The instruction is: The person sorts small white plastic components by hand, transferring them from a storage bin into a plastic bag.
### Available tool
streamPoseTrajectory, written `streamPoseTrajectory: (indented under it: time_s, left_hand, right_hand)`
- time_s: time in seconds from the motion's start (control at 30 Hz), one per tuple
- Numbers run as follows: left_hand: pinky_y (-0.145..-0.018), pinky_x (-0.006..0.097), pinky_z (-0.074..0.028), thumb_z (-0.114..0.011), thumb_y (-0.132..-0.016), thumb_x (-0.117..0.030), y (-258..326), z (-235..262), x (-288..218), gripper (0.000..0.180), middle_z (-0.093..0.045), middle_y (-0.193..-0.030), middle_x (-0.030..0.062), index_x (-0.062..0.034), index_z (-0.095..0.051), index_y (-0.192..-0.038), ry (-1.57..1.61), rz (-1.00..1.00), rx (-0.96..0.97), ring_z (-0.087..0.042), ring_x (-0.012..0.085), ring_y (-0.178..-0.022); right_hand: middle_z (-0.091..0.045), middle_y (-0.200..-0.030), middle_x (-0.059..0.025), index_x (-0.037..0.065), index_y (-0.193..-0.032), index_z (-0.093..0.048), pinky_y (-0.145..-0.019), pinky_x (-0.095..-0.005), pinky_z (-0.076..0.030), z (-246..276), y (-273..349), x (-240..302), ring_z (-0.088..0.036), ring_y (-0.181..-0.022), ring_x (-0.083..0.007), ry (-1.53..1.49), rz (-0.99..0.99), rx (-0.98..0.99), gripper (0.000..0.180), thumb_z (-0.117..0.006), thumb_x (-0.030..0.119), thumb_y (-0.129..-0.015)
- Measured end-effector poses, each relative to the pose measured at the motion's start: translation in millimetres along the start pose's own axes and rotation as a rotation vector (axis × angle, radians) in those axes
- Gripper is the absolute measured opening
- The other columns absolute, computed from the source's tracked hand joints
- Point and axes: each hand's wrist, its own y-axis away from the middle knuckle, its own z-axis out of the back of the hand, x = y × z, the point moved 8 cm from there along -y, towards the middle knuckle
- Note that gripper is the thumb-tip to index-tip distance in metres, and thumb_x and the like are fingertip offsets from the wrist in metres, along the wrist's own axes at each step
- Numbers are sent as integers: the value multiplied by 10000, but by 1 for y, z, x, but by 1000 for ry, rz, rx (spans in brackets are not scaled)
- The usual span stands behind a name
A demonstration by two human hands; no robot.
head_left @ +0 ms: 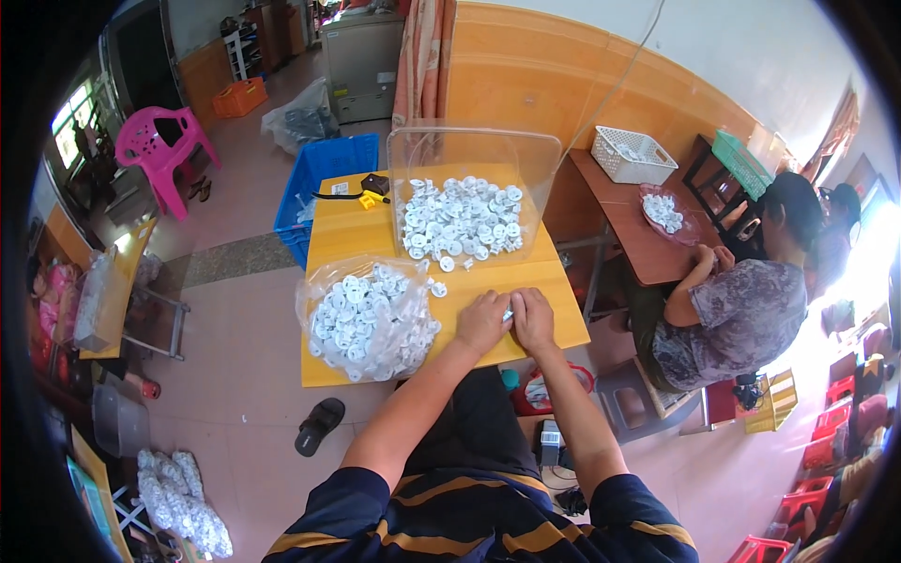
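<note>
I have my left hand and right hand pinching a small white piece between them over the yellow table, and I guess it's light, hard and slippery, best held by its edges.

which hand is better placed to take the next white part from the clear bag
Probably the left hand: it is nearer the clear bag and its white parts, with the right hand beyond it. Both meet at a small light piece, so the left may need freeing.
</note>
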Motion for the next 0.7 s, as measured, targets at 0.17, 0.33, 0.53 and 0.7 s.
streamPoseTrajectory:
  time_s: [0.17, 0.33, 0.53, 0.7]
  left_hand:
    - [-718, 479, -568, -791, -805, -240, 1, 1, 0, 307, -646, -942, 96, -136, -643, -1052, -39, -14, -18, -681, 328, -890]
    - [-688, 473, -569, -788, -814, -255, 0, 6, -2, 288, -652, -903, 88, -149, -657, -1046, -69, -24, -17, -694, 321, -844]
    - [-698, 475, -579, -771, -828, -248, -2, 9, -7, 309, -656, -934, 99, -149, -654, -1096, -23, -21, 28, -704, 325, -864]
    - [-703, 471, -575, -785, -822, -254, -9, 20, -11, 319, -653, -940, 104, -138, -658, -1091, -8, -102, -29, -704, 329, -856]
  right_hand:
    - [-653, -922, -211, 20, -958, -678, -806, -511, -498, -1, 0, 0, -626, -893, -429, 12, -24, -30, 202, -579, 186, -1016]
    - [-658, -917, -207, 18, -952, -683, -803, -505, -505, 0, 2, 3, -629, -888, -429, 55, -15, -42, 204, -582, 184, -1015]
    - [-676, -926, -212, 2, -959, -696, -804, -475, -524, 5, 4, -4, -648, -881, -426, -56, -107, -118, 207, -602, 179, -1013]
    - [-702, -902, -186, -18, -1007, -698, -766, -421, -535, 3, 2, -13, -679, -832, -336, -164, -193, -184, 219, -610, 182, -1027]
